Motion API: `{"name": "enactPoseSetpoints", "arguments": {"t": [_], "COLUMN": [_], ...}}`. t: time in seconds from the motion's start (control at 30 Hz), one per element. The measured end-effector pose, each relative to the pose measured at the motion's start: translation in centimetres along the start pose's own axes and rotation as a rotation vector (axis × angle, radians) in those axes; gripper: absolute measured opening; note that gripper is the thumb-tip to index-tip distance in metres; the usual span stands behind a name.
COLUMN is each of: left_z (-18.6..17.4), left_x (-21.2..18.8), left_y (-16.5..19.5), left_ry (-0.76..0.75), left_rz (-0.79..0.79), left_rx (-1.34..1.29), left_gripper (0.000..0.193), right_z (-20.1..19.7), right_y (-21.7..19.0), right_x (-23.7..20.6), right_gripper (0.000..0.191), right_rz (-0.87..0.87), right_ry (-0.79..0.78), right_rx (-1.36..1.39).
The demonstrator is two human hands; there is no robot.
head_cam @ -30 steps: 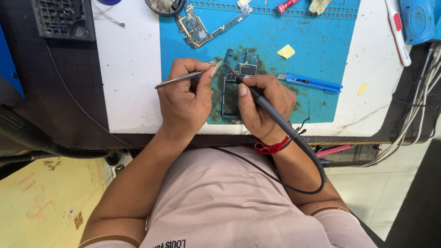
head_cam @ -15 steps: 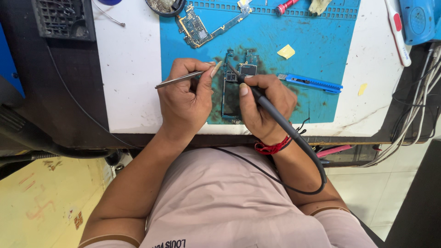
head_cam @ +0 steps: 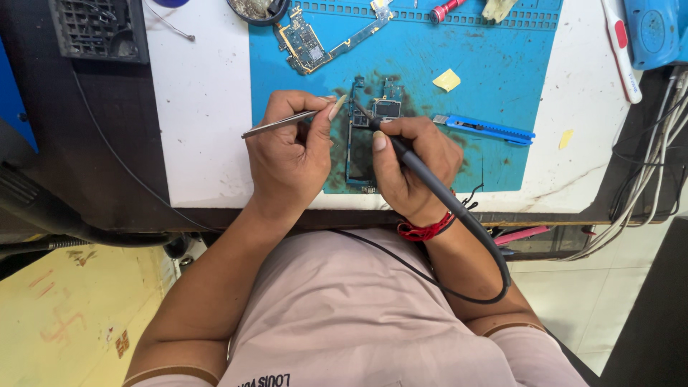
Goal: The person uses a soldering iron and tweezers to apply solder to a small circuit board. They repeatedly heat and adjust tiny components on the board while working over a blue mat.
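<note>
My left hand [head_cam: 290, 154] grips metal tweezers [head_cam: 276, 125], whose back end points left while the tips reach toward a small circuit board [head_cam: 362, 136] on the blue work mat [head_cam: 430, 50]. My right hand [head_cam: 412, 165] holds a black soldering iron [head_cam: 423, 172] like a pen. Its tip touches the upper part of the board, and its cable loops down over my lap. Both hands rest on the mat around the board, hiding much of it.
A second circuit board [head_cam: 315, 39] lies at the mat's top left, a blue utility knife [head_cam: 487, 129] right of my hands, a yellow scrap [head_cam: 447, 79] above it. A black grille box [head_cam: 97, 29] sits far left; cables [head_cam: 659, 143] hang at the right edge.
</note>
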State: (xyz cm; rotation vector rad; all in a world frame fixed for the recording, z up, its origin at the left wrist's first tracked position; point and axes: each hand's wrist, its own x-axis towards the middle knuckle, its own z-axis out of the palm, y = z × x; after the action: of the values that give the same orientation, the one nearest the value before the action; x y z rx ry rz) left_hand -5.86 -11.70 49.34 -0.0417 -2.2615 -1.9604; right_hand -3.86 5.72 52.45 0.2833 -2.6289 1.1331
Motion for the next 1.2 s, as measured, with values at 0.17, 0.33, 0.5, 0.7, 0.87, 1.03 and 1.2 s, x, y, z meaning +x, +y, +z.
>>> {"name": "enactPoseSetpoints", "arguments": {"t": [0.17, 0.33, 0.5, 0.7, 0.87, 1.03, 1.2], "left_z": [-0.03, -0.08, -0.09, -0.07, -0.01, -0.07, 0.04], "left_x": [-0.01, 0.00, 0.03, 0.04, 0.07, 0.03, 0.07], "left_y": [-0.01, 0.01, 0.07, 0.15, 0.18, 0.21, 0.30], "left_ry": [0.001, 0.001, 0.002, 0.005, 0.009, 0.003, 0.004], "left_rz": [0.015, 0.008, 0.022, 0.018, 0.005, -0.013, 0.011], "left_rx": [0.001, 0.012, 0.006, 0.012, 0.018, 0.003, 0.017], "left_gripper": [0.013, 0.013, 0.013, 0.012, 0.013, 0.012, 0.013], "right_z": [-0.08, -0.15, -0.13, -0.15, -0.19, -0.20, -0.30], "right_y": [-0.03, -0.10, -0.09, -0.13, -0.20, -0.22, -0.19], "right_x": [0.09, 0.11, 0.13, 0.18, 0.22, 0.25, 0.17], "right_gripper": [0.010, 0.010, 0.010, 0.010, 0.010, 0.010, 0.010], "right_rz": [-0.008, -0.007, -0.013, -0.006, -0.002, 0.007, 0.006], "right_ry": [-0.009, -0.014, -0.012, -0.009, -0.008, -0.017, 0.010], "right_rx": [-0.004, -0.020, -0.004, 0.002, 0.005, -0.013, -0.010]}}
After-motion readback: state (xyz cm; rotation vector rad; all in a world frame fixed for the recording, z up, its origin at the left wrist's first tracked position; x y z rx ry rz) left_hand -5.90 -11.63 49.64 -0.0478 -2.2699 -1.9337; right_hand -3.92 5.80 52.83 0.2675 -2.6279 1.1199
